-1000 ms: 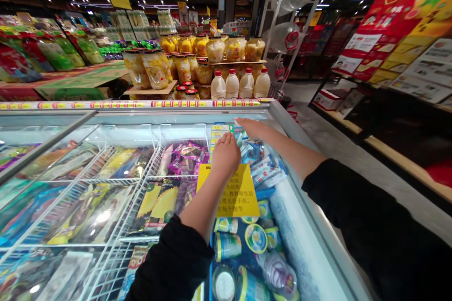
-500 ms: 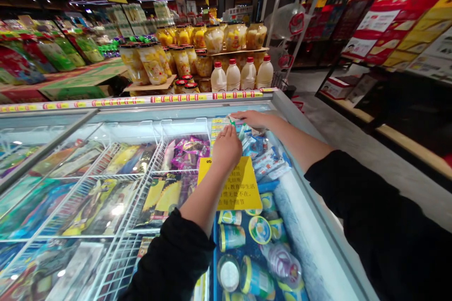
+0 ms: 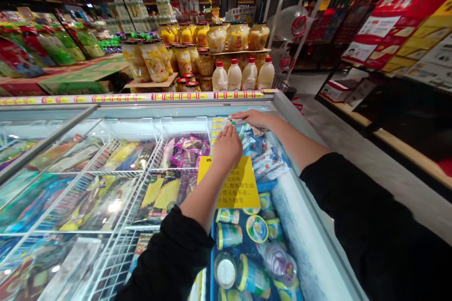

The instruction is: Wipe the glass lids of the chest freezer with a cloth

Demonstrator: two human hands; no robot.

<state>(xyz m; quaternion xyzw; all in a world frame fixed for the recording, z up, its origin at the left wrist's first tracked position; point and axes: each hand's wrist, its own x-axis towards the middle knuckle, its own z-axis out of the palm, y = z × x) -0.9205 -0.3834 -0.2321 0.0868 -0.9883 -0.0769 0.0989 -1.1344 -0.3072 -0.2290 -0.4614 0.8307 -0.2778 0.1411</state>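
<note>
Right above the corner of a long white freezer with a clear glass top [image 3: 318,225], two bare hands reach out from black sleeves. The left hand [image 3: 228,146] is flat with its back up. Its fingers lie close together and point away, and one wears a thin ring. The right hand [image 3: 252,118] comes in from the side, just past the left one. Its fingers point left and look close together, but I cannot tell where its thumb is.

A small paper sheet with yellow and green labels [image 3: 216,127] is at the left hand's fingertips, near the far edge of the freezer. I cannot tell if either hand touches it or just the glass. A bright yellow square paper sign with black writing [image 3: 233,193] sits partly under the left wrist.

Blue and white shiny wrapped packs [image 3: 270,162] lie below the right hand. Closer in, round tubs with yellow and blue sides [image 3: 257,228] fill a blue plastic basket [image 3: 213,263]. Purple shiny packs [image 3: 189,150] lie left of the left hand, in a white wire rack [image 3: 139,188]. Four white bottles with red caps [image 3: 235,77] stand behind the freezer.
</note>
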